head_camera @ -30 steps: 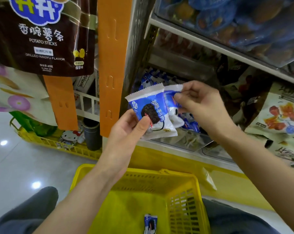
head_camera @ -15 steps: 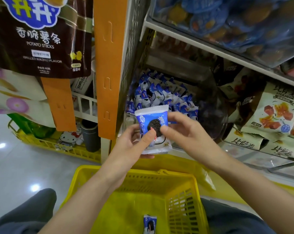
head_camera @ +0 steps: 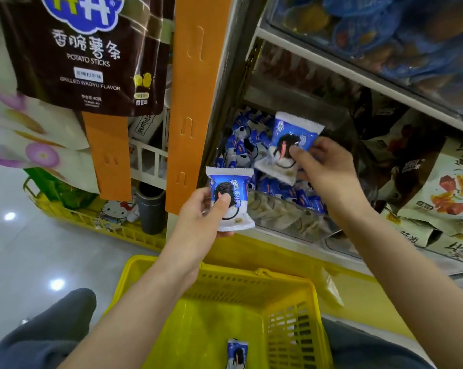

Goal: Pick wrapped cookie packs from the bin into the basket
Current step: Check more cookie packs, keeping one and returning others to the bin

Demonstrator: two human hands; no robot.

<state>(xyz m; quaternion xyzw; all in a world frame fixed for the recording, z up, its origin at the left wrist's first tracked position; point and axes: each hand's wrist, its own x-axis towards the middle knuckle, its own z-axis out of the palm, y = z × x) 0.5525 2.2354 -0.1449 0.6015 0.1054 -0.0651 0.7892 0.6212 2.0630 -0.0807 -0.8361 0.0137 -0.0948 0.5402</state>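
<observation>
My left hand (head_camera: 201,209) grips a blue-and-white wrapped cookie pack (head_camera: 231,198), held upright in front of the shelf above the basket. A second cookie pack (head_camera: 289,145), tilted, is pinched in my right hand (head_camera: 326,169) over the clear bin (head_camera: 286,217). Several more blue packs (head_camera: 241,145) fill that bin. Below, the yellow basket (head_camera: 251,286) holds one cookie pack (head_camera: 237,352) at its bottom near the frame edge.
An orange hanging strip (head_camera: 195,97) and a brown potato-stick bag (head_camera: 86,51) hang to the left of the bin. Snack bags (head_camera: 448,193) lie on the shelf at right. A low yellow crate (head_camera: 97,222) sits on the shiny floor at left. My knees flank the basket.
Both hands held packs together near the bin; now they have parted. My right hand has lifted a second pack up over the bin while my left hand keeps the first one.
</observation>
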